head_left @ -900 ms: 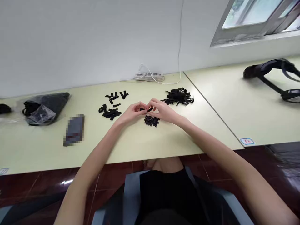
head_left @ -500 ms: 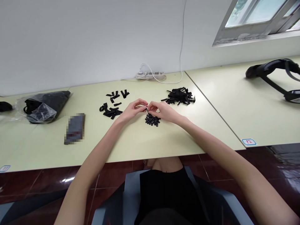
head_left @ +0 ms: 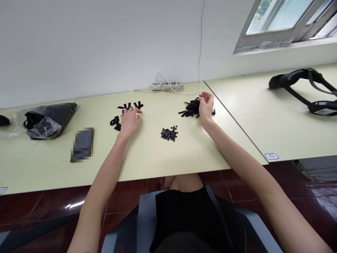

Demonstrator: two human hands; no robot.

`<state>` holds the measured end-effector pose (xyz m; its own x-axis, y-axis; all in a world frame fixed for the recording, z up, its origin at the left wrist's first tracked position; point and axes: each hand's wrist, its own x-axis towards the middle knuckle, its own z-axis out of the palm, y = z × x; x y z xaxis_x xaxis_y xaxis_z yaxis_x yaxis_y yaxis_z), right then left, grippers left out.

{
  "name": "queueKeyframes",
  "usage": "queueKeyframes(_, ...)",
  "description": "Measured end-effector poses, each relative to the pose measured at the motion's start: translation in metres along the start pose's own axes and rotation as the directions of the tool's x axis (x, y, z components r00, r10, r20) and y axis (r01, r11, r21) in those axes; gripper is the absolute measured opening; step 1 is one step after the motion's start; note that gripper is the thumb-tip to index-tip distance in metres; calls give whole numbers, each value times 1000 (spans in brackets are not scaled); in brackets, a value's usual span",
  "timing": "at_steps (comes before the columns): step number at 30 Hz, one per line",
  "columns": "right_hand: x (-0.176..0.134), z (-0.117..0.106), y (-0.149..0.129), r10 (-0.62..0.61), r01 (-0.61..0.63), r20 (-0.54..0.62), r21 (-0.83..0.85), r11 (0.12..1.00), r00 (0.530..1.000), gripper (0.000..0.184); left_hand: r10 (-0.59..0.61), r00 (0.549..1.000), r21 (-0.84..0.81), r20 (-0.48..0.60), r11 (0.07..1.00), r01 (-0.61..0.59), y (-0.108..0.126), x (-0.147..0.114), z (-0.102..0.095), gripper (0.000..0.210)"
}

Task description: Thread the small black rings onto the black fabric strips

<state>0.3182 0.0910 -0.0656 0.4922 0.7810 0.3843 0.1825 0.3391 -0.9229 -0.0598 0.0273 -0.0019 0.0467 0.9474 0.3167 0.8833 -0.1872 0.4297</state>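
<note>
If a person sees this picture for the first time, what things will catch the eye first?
First, the two bare arms spread apart over the pale table: the left hand rests on scattered black strips, and the right hand is at a denser pile of black strips. Between them lies a small heap of black rings. At far left sits a plastic bag with dark contents.

I sit at a plain workroom bench, probably a small assembly shop. Pale tables [head_left: 184, 154] butt together along a bare white wall [head_left: 92, 45], with a power strip [head_left: 166, 85] at its foot. Sorted black strips [head_left: 193, 108], a pile of rings [head_left: 169, 134] and a bagged stock [head_left: 44, 119] lie out. A window [head_left: 286, 21] sits upper right.
</note>
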Motion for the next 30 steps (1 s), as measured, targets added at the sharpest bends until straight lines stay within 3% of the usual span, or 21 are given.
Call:
queueKeyframes(2, 6, -2, 10, 0, 0, -41, 11, 1000, 999, 34, -32, 999, 135, -3, 990, 32, -12, 1, 0, 32)
queueKeyframes(5, 5, -1, 9, -24, 25, -48, 31, 999, 999, 37, -80, 996, 167, 29, 983, 74, -27, 3, 3, 30)
queueKeyframes(10, -11, 4, -17, -51, 50, 69, 7, 999, 996, 35, -66, 997, 62, 37, 996, 63, -37, 7, 6, 22)
queueKeyframes(15, -30, 8, -47, -179, 187, 207, -15, 982, 962, 29, -20, 1000, -155, 23, 988, 24, -25, 7, 6, 15)
queueKeyframes(19, -51, 13, -68, -250, 274, 406, -1, 962, 879, 19, 48, 998, -427, 46, 904, -24, 1, 5, 7, 19)
queueKeyframes(22, -72, 18, -82, -208, 246, 616, 24, 969, 760, 14, 132, 989, -577, 72, 814, -67, 23, 0, 9, 31)
queueKeyframes(25, -90, 21, -91, -166, 205, 723, 34, 978, 670, 17, 197, 976, -668, 96, 739, -84, 40, -7, 11, 41)
queueKeyframes(30, -100, 21, -94, -61, 101, 744, -10, 995, 665, 23, 245, 959, -719, 143, 692, -69, 53, -15, 16, 48)
